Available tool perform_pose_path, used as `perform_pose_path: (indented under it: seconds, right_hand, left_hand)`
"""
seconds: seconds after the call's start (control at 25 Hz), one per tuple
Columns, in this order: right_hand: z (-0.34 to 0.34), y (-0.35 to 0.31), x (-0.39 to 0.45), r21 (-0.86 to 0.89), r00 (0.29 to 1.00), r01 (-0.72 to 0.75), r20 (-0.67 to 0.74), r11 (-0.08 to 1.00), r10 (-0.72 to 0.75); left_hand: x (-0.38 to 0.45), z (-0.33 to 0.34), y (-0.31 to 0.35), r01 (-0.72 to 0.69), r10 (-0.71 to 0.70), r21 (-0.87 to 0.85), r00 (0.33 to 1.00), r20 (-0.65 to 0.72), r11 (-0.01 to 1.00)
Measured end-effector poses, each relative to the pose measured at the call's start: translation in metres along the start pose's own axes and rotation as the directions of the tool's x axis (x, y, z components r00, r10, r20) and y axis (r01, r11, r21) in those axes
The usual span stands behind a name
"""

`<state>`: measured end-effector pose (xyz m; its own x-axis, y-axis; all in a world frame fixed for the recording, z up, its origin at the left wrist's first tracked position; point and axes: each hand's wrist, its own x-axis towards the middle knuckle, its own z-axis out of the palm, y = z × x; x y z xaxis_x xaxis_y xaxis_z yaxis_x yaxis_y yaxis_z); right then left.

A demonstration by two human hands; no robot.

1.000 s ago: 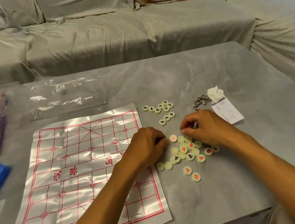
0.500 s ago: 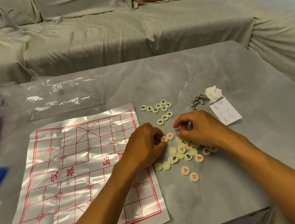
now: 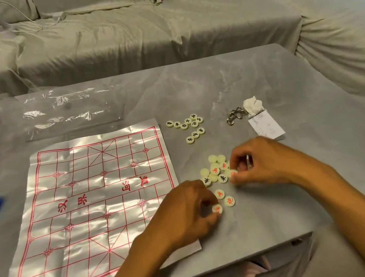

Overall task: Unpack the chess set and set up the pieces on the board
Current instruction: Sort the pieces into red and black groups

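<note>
Your left hand (image 3: pixel 189 212) has dropped back from the pile, pinching a red-marked pale round piece (image 3: pixel 217 209) beside the foil board (image 3: pixel 85 204); right hand (image 3: pixel 257 161) pinches another at the pile (image 3: pixel 216 171). Sorting continues, board bare.

Living room: covered sofa (image 3: pixel 156 25), low table (image 3: pixel 265 89)

On the grey table (image 3: pixel 191 83), the left hand (image 3: pixel 187 215) pinches a red-marked disc (image 3: pixel 217 209) just right of the foil board (image 3: pixel 85 199). The right hand (image 3: pixel 261 163) pinches another disc (image 3: pixel 233 173) at the near pile (image 3: pixel 216 171). Black-marked discs (image 3: pixel 187 125) sit farther off, with keys (image 3: pixel 233 116) and a paper slip (image 3: pixel 266 127) to their right.
</note>
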<state>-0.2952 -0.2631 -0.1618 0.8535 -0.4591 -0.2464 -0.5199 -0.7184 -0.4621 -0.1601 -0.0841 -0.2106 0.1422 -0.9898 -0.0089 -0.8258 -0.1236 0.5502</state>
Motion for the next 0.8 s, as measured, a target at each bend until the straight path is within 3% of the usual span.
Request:
perform_pose_path:
  seconds: [0.16,0.28,0.4,0.48,0.64,0.8]
  right_hand:
    - [0.027,-0.004,-0.028,-0.19,0.986,0.006,0.164,0.982,0.026]
    - [0.019,0.001,-0.016,-0.096,0.997,-0.048,0.049,0.994,0.053]
    - [0.011,0.002,0.015,-0.072,0.99,-0.064,-0.133,0.995,0.054]
    - [0.011,0.002,0.03,-0.11,0.989,-0.045,-0.147,0.993,0.028]
    - [0.013,0.017,0.038,-0.098,0.996,-0.05,-0.084,0.994,0.042]
    - [0.016,0.02,0.041,-0.037,0.991,-0.075,-0.118,0.997,0.07]
  left_hand:
    - [-0.006,0.011,0.009,0.021,-0.021,0.034,1.0,0.002,0.999]
    - [0.002,0.002,0.013,0.047,-0.047,0.015,0.999,-0.019,0.999]
    - [0.038,-0.007,0.011,0.129,-0.132,-0.027,0.969,-0.21,0.991]
    - [0.067,-0.011,0.006,0.166,-0.168,-0.031,0.954,-0.25,0.986]
    - [0.1,-0.011,-0.009,0.024,-0.018,0.118,0.998,-0.054,0.993]
    - [0.099,-0.011,-0.028,-0.082,0.095,0.165,0.993,-0.072,0.983]
